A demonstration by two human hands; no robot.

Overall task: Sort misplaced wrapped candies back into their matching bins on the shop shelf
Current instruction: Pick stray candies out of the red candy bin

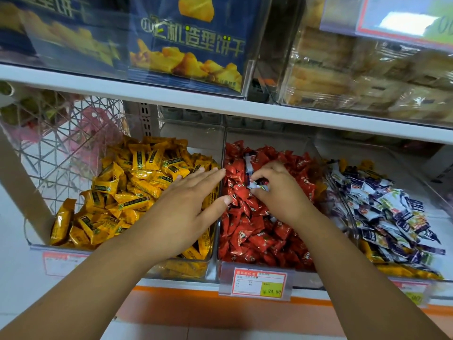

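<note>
Three clear bins stand side by side on the lower shelf. The left bin (122,262) holds yellow candies (127,182), the middle bin (221,148) red candies (247,231), the right bin (353,217) white-and-blue candies (392,212). My right hand (279,190) is over the red candies and pinches a white-and-blue wrapped candy (257,185). Another white-and-blue candy (249,161) lies among the red ones just behind. My left hand (188,204) lies flat with straight fingers across the yellow candies, its thumb reaching over the divider to the red ones.
A white shelf board (220,104) hangs low over the bins, carrying blue biscuit boxes (196,40) and wrapped pastries (367,74). Price tags (259,282) clip to the bins' front edge. A wire basket (61,143) stands to the left. Some yellow candies (397,269) lie in the right bin's front.
</note>
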